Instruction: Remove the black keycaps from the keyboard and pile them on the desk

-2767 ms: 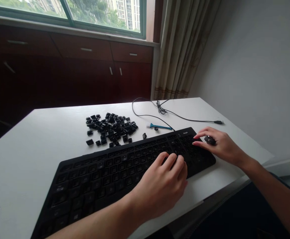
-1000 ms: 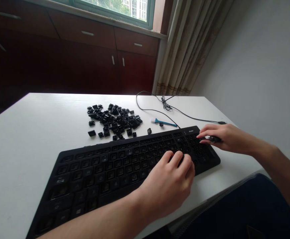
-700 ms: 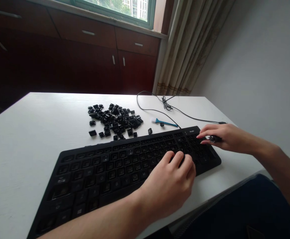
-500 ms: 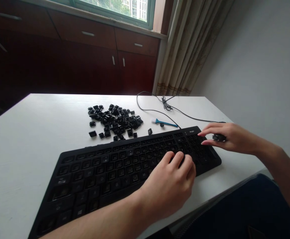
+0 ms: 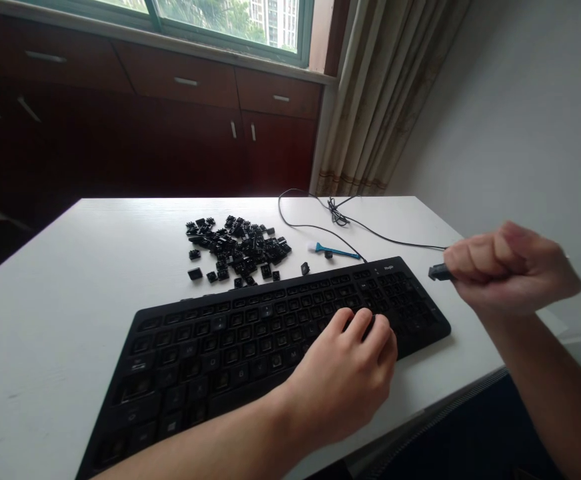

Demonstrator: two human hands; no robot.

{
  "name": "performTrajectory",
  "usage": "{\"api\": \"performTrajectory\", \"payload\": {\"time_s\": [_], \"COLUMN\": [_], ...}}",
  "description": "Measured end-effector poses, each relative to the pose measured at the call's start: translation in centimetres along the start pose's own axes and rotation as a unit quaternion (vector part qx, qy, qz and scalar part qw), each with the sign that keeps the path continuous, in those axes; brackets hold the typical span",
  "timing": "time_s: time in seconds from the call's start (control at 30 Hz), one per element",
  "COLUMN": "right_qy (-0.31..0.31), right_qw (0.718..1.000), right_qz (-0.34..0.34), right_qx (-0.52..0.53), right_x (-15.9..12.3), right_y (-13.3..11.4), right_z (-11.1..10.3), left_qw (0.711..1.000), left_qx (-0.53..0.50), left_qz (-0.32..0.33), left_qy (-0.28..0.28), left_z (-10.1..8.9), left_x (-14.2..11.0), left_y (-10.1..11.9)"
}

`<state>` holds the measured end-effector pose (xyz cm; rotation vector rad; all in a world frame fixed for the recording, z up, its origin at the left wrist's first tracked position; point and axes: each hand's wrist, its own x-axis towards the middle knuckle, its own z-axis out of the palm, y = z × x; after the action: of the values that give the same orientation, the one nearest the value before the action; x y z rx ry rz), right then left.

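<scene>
Left hand (image 5: 345, 373) curls over the keyboard (image 5: 170, 333), right hand (image 5: 505, 270) fists around a dark object (image 5: 439, 272).

Matt black plastic keyboard (image 5: 330, 285); smooth, pale, faintly glossy tabletop (image 5: 65, 280).

Keycaps (image 5: 243, 250) lie behind the keyboard (image 5: 290, 333), brush (image 5: 338, 251) right of them.

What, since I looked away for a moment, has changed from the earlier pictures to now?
The right hand has moved off the keyboard's right end, up and to the right, closing into a fist around the dark object. The left hand stays on the keyboard; the loose keycaps, blue brush and cable look unchanged.
</scene>
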<state>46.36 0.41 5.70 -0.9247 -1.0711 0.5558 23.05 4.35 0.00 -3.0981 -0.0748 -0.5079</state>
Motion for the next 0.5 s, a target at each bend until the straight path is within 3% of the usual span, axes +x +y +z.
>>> {"api": "performTrajectory", "payload": {"time_s": [0.07,0.2,0.33,0.5], "right_qy": [0.009,-0.006,0.003,-0.015], "right_qw": [1.000,0.997,0.996,0.979], "right_qz": [-0.015,0.057,0.050,0.045], "right_qx": [-0.015,-0.048,-0.070,-0.197], "right_x": [-0.2,-0.2,0.2,-0.4], "right_y": [0.9,2.6,1.4,1.3], "right_z": [0.4,0.7,0.2,-0.4], "left_qw": [1.000,1.000,1.000,1.000], "left_qx": [0.000,-0.003,-0.007,-0.024], "left_qz": [-0.001,-0.004,0.003,-0.006], "left_qy": [-0.002,-0.004,0.001,-0.003], "left_z": [0.0,-0.1,0.0,-0.4], "left_x": [0.0,0.1,0.1,0.1], "left_y": [0.0,-0.1,-0.1,-0.1]}}
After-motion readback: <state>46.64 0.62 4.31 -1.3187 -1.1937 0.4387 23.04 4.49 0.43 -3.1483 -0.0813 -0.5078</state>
